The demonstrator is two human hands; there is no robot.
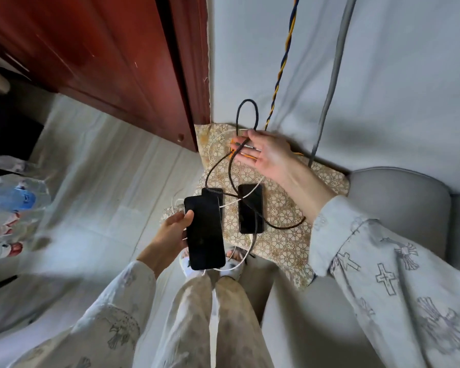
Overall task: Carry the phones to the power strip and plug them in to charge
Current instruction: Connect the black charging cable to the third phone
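My left hand point(171, 235) grips a black phone point(203, 232) by its left edge, screen up, above my feet. A second black phone point(250, 208) lies on a gold patterned cushion point(282, 208) on the floor. The top of a third dark phone point(213, 193) peeks out behind the held one. My right hand point(263, 152) reaches over the cushion near the wall and holds a dark braided cable point(233, 168) between its fingers, over an orange-and-white thing that it mostly hides. A white cable point(239, 201) crosses the lying phone.
A red-brown wooden door point(112, 62) stands at the left. A twisted blue-yellow cord point(284, 57) and a grey cable point(332, 75) hang down the white wall. A grey armchair point(404, 205) sits at the right. Several water bottles point(11, 197) stand at the far left.
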